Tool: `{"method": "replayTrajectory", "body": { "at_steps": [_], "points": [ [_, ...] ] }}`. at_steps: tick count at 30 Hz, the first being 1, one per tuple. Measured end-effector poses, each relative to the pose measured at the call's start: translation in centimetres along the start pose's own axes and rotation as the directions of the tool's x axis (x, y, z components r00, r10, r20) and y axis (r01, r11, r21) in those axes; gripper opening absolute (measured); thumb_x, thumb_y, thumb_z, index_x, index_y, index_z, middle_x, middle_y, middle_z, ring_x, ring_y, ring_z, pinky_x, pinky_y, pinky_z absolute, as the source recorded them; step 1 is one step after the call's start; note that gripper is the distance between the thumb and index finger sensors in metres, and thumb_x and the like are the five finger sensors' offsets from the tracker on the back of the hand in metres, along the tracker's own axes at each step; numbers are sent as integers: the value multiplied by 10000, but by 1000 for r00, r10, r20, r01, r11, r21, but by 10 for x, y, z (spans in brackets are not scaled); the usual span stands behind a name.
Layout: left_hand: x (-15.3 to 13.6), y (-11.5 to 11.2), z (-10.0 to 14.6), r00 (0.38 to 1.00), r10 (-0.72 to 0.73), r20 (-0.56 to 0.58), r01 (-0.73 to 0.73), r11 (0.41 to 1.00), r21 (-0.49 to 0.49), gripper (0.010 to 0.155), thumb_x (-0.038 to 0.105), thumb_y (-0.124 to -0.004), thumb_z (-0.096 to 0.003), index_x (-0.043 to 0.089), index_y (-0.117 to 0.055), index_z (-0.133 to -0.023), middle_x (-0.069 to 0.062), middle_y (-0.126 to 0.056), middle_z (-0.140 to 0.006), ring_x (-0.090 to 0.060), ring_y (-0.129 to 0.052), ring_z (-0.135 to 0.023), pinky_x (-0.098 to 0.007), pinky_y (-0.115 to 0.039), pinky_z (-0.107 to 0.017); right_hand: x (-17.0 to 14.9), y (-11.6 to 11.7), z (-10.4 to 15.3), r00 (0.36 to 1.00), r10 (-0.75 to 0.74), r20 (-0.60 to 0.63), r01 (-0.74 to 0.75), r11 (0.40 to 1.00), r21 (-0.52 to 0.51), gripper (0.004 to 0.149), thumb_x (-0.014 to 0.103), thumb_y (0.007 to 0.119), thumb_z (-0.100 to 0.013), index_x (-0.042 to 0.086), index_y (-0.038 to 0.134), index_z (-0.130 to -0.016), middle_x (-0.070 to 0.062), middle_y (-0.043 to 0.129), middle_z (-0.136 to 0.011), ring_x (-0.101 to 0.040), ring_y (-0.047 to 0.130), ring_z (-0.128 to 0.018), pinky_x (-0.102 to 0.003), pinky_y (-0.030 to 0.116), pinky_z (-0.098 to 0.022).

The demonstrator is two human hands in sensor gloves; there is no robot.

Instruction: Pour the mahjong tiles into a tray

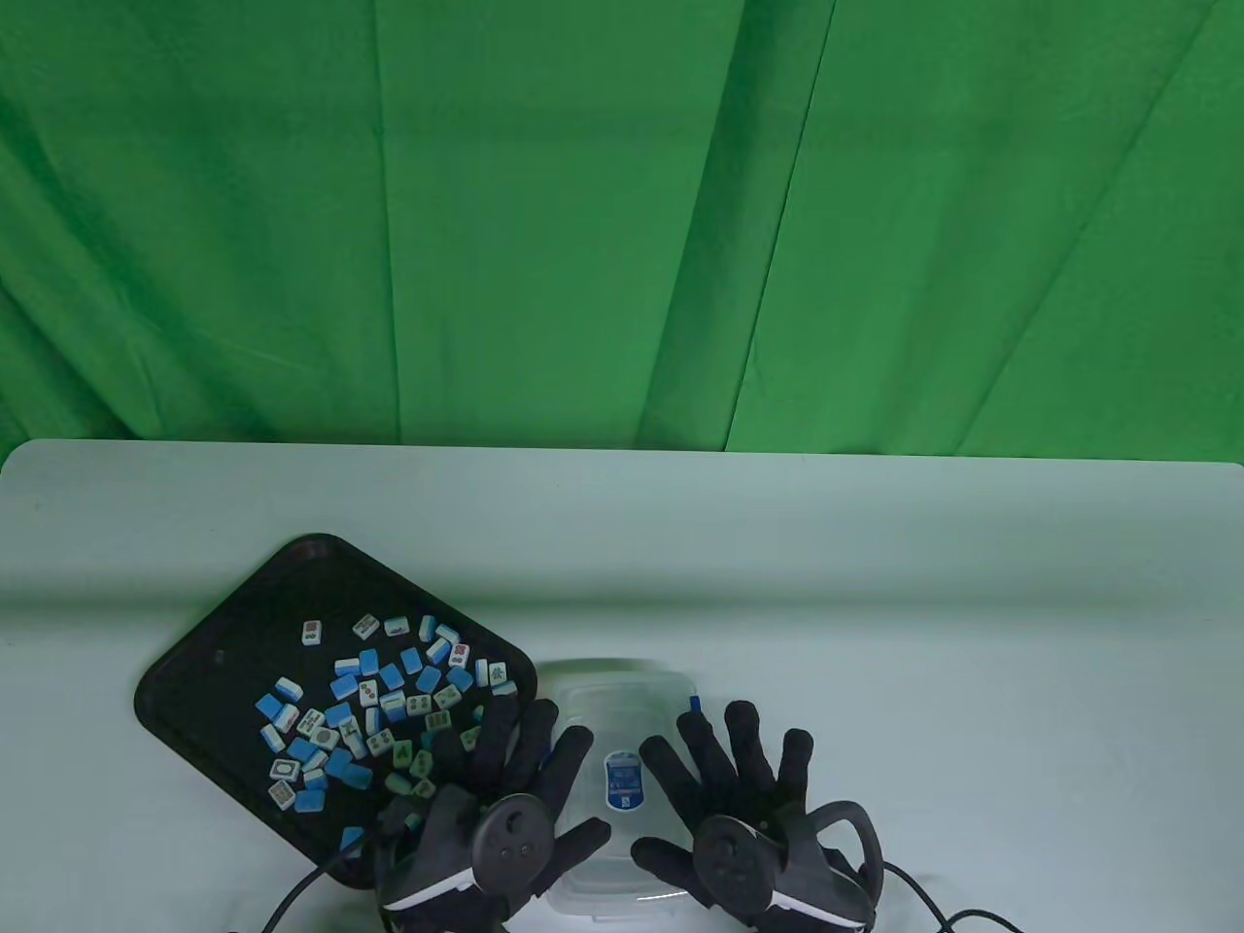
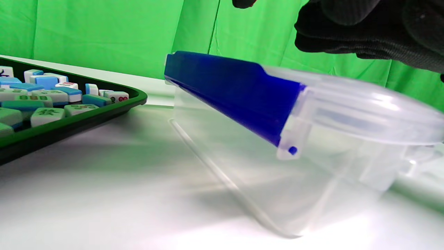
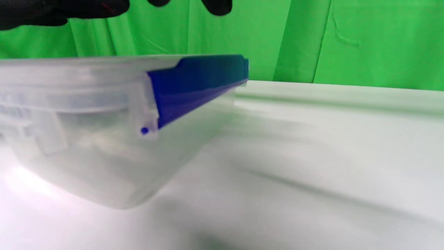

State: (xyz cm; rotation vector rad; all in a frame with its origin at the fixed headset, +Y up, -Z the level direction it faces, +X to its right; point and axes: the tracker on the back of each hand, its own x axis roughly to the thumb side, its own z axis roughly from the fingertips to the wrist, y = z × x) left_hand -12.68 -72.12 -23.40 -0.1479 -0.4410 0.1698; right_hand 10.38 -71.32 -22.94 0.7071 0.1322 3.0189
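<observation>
1. Left hand: fingers spread flat, reaching over the left half of the clear box's lid. The left wrist view shows the gloved fingers above the lid with a strip of green backdrop between them; contact cannot be confirmed. The hand grips nothing.
2. Right hand: fingers splayed wide over the right half of the lid, thumb pointing inward. In the right wrist view the fingertips sit above the lid edge. The hand is spread apart and clamps nothing; whether it touches the lid cannot be told.
3. Clear plastic box: lid on, with a blue latch along each long side. A small blue label sits mid-lid. No tiles are visible through the walls in either wrist view.
4. Black tray: just left of the box, rotated at an angle to the table edge, its right corner close beside the box's far left corner. The left hand overlaps its near right corner.
5. Mahjong tiles: scattered loose in the tray, mostly in its right and near parts, some blue backs up, some faces up. The tray's far left part shows bare black floor.
6. White table: broad open surface beyond and to the right of the box. The hands and box sit close to the near edge. Green cloth hangs behind the far edge.
</observation>
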Motion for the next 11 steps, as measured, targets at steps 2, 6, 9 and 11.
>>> {"method": "replayTrajectory", "body": {
  "at_steps": [2,6,9,11],
  "points": [
    [-1,0,0,1000,-1,-1,1,1000,3,811,704,-489,-623,276,-191,-1244,-131,-84,-1264,-439,17,-1085,-791,-133,-612,0,0,1,1000,7,6,-7,1000,10,878,815,401,-525,355,174,-1237,-131,188,-1331,-532,113,-1151,-822,144,-673],
    [-1,-2,-1,1000,-2,-8,2,1000,-9,812,703,-490,-622,274,-189,-1243,-137,-85,-1263,-442,14,-1084,-791,-134,-613,1,0,1,1000,19,22,-20,999,49,987,852,431,-505,284,101,-1240,-225,159,-1305,-564,104,-1138,-838,139,-651],
    [-3,-4,-3,1000,-4,-14,3,1000,-25,826,712,-490,-612,272,-189,-1242,-137,-85,-1262,-442,12,-1084,-790,-133,-613,2,-1,1,999,35,24,-37,997,69,1047,866,471,-496,243,64,-1233,-246,149,-1299,-577,98,-1133,-848,144,-636],
    [-3,-5,-3,1000,-4,-14,4,1000,-29,832,717,-491,-605,273,-191,-1242,-137,-85,-1262,-441,11,-1083,-789,-133,-614,2,-1,1,999,39,26,-41,996,79,1064,871,475,-494,234,49,-1231,-243,142,-1301,-582,95,-1131,-852,143,-627]
  ]
}}
